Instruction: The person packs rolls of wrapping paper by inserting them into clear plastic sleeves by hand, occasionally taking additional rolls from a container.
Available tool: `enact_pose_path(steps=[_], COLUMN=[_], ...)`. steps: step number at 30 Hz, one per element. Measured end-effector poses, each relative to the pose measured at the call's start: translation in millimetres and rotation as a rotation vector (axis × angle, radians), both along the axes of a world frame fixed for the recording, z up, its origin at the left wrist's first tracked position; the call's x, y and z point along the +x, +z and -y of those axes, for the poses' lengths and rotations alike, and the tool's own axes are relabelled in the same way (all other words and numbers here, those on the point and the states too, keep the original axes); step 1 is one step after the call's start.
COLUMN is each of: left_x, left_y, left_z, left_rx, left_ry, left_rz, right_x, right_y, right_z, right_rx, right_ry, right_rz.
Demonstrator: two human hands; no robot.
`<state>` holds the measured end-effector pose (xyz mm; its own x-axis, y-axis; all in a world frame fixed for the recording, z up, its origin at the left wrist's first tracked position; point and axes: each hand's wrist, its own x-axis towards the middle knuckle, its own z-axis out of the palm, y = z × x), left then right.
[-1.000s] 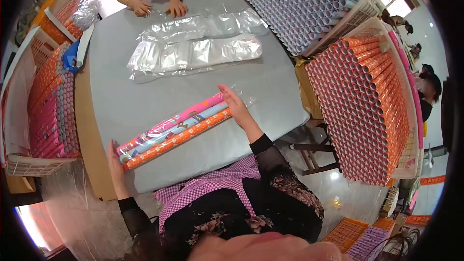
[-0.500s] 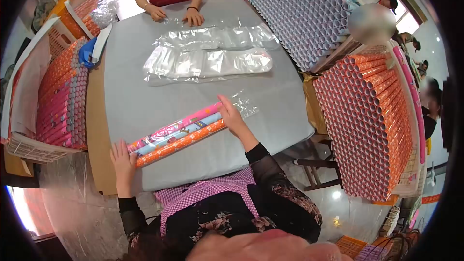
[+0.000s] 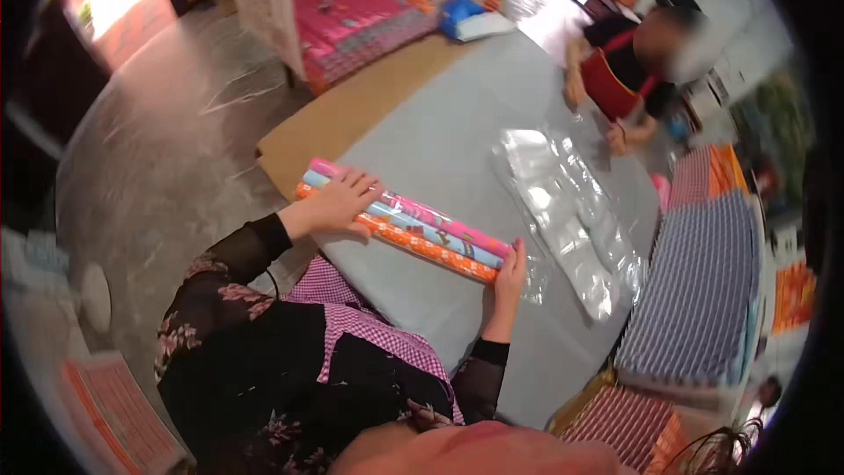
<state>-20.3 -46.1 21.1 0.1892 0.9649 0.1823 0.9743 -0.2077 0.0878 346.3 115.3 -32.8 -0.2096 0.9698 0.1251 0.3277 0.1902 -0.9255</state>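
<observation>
Three patterned paper rolls, pink (image 3: 440, 227), light blue (image 3: 426, 231) and orange (image 3: 420, 246), lie side by side in a clear plastic sleeve. The bundle slants across the near part of the table (image 3: 422, 132). Over its left part lies my left hand (image 3: 338, 200), fingers across the rolls and thumb on the near side. At the right end, my right hand (image 3: 508, 280) clasps the rolls, its thumb side up. The sleeve's loose end (image 3: 534, 280) sticks out beyond the right hand. Stacked clear plastic bags (image 3: 554, 211) lie farther right on the table.
A person in a red apron (image 3: 611, 86) stands at the far side, hands by the table edge. Stacked rolls in pink (image 3: 352, 22) and blue-grey (image 3: 690, 290) border the table. A blue object (image 3: 459, 18) lies near the back edge. Cardboard (image 3: 369, 110) runs along the left edge.
The view has swung left. My left hand has moved from the rolls' left end onto their top, further in. The right hand now grips the right end.
</observation>
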Motion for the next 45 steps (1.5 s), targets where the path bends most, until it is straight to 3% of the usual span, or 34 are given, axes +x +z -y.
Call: enact_pose_path(steps=[3, 5, 6, 8, 9, 11, 13, 15, 16, 18, 20, 23, 29, 35, 36, 38, 39, 41, 45], left_x=[9.9, 13.5, 14.1, 14.8, 16.2, 16.3, 17.4, 16.1, 13.4, 11.4, 8.1, 14.7, 20.9, 7.5, 8.1, -4.7, -20.6, -15.2, -26.0], left_y=[15.8, 7.3, 8.0, 6.8, 9.4, 4.3, 3.9, -5.7, -11.1, -16.9, -19.9, -12.9, 5.4, 8.3, 12.7, 17.4, -10.3, -10.3, -9.5], left_z=[7.0, -6.0, -5.1, -6.4, -7.5, -11.5, -13.4, -16.4, -17.4, -18.1, -18.5, -19.2, -18.6, -38.1, -40.7, -57.0, -57.6, -63.1, -55.0], left_rx=[-0.027, -0.056, -0.051, -0.053, -0.067, -0.038, -0.001, 0.001, 0.003, 0.053, 0.098, -0.033, -0.001, -0.047, -0.127, -0.175, -0.1, -0.119, -0.098], left_ry=[-0.008, 0.006, 0.02, 0.015, 0.018, 0.015, 0.004, -0.009, -0.029, -0.031, -0.046, -0.007, -0.028, 0.025, 0.05, 0.002, 0.017, 0.006, -0.049], left_rz=[-0.041, 0.003, -0.004, 0.001, 0.011, 0.011, 0.026, -0.026, -0.078, -0.02, 0.051, 0.017, 0.055, 0.231, 0.113, 0.191, 0.087, 0.048, -0.006], right_x=[-4.1, -8.8, -14.8, -29.4, -44.2, -93.9, -145.0, -190.9, -201.7, -220.9, -220.9, -209.6, -173.4, -111.4, -96.7, -78.0, -71.4, -37.5, 11.7], right_y=[0.3, 1.0, 7.4, 19.5, 24.7, 33.7, 30.3, 59.3, 49.3, 28.6, 21.8, 25.2, 28.1, 26.3, 26.7, 33.8, 28.0, 6.1, 6.7], right_z=[-3.4, -18.5, -16.6, -11.4, -6.2, 8.6, 29.2, 61.2, 72.5, 82.0, 79.5, 73.2, 57.3, 12.1, 6.6, -11.3, -18.2, -32.3, -25.6], right_rx=[0.074, 0.28, 0.287, 0.553, 0.549, 0.497, 0.927, 0.308, 0.308, 0.707, 0.706, 0.664, 0.728, 0.59, 0.593, 0.549, 0.521, 0.488, 0.337], right_ry=[0.046, 0.118, 0.13, 0.149, 0.159, 0.304, 0.546, 0.744, 0.748, 0.54, 0.531, 0.518, 0.457, 0.244, 0.271, 0.235, 0.149, -0.046, -0.042], right_rz=[-0.01, 0.414, 0.404, 0.772, 0.774, 0.501, 0.255, 0.171, 0.162, 0.301, 0.324, 0.324, 0.571, 0.686, 0.699, 0.831, 0.868, 0.669, 0.737])
